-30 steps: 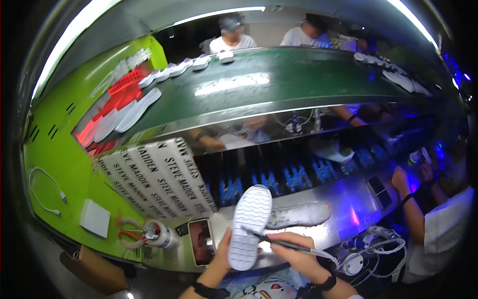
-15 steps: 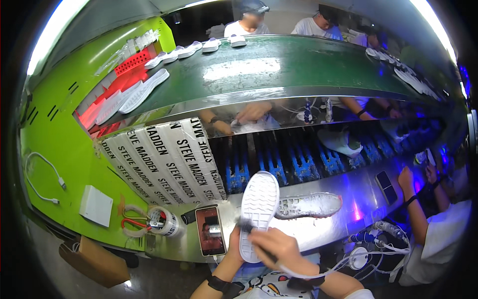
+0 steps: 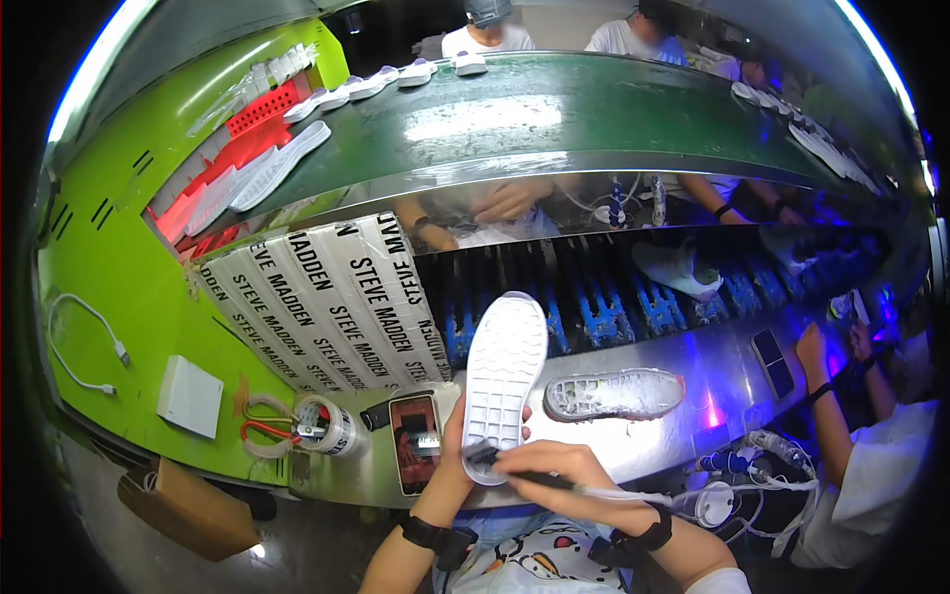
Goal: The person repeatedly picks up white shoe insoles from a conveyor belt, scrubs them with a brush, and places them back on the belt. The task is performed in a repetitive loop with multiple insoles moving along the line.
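My left hand (image 3: 452, 453) grips a white shoe sole (image 3: 504, 378) by its near end, tread side up, the toe pointing away from me. My right hand (image 3: 560, 469) holds a thin dark brush (image 3: 495, 462) whose tip rests on the heel end of that sole. A second shoe (image 3: 614, 393), white with a translucent sole, lies on its side on the steel bench (image 3: 693, 436) just right of the held sole.
A phone (image 3: 415, 443) and a tape roll (image 3: 327, 426) lie on the bench at left. A printed cardboard sheet (image 3: 327, 307) leans behind. Above runs a green conveyor (image 3: 554, 114) carrying white soles. Another person (image 3: 871, 465) works at right; others sit across the belt.
The sole has been raised slightly and turned more upright in view. My right hand has moved left along its heel end with the brush.
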`<state>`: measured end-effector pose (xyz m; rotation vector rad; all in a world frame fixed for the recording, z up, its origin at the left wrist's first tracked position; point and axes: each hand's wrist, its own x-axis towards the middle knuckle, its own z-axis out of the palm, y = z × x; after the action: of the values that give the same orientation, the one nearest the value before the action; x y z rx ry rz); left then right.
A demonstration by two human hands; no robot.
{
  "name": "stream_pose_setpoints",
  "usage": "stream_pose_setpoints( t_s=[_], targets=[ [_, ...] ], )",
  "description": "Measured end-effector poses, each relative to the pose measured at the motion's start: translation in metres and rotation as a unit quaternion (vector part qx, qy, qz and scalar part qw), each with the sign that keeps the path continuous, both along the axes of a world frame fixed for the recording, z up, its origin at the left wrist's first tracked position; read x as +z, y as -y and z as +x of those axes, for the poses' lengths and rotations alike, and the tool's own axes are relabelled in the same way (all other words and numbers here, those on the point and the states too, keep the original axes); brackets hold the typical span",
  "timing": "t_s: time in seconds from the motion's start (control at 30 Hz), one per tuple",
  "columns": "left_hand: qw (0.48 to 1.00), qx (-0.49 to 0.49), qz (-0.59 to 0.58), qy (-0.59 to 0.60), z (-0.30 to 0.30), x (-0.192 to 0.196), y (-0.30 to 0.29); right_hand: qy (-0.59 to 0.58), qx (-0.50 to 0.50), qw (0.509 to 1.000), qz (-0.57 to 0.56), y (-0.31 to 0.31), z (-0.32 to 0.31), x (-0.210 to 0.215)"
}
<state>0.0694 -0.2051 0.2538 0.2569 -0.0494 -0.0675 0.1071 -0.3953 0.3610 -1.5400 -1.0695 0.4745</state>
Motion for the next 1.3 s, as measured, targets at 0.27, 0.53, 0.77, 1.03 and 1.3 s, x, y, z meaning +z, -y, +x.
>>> stream_pose_setpoints(
  t_s=[0.27, 0.53, 0.77, 1.03, 1.3],
  targets=[
    [0.95, -0.221, 0.167, -0.143, 0.026, 0.032, -0.004, 0.022, 0.176, 0.982, -0.071, 0.014, 0.034, 0.015],
    [0.833, -0.424, 0.344, -0.096, 0.056, 0.026, -0.006, 0.226, 0.218, 0.947, -0.07, 0.034, 0.045, 0.022],
    [0.985, -0.125, 0.04, -0.111, 0.025, 0.028, 0.01, -0.145, -0.043, 0.989, 0.007, 0.065, 0.051, 0.033],
    [0.995, -0.036, -0.079, 0.05, 0.003, -0.011, 0.045, -0.018, -0.234, 0.971, 0.046, 0.005, 0.035, 0.026],
    [0.985, 0.016, -0.172, -0.032, 0.007, 0.015, 0.043, 0.077, -0.158, 0.982, 0.065, -0.004, 0.0, 0.0]
  ],
)
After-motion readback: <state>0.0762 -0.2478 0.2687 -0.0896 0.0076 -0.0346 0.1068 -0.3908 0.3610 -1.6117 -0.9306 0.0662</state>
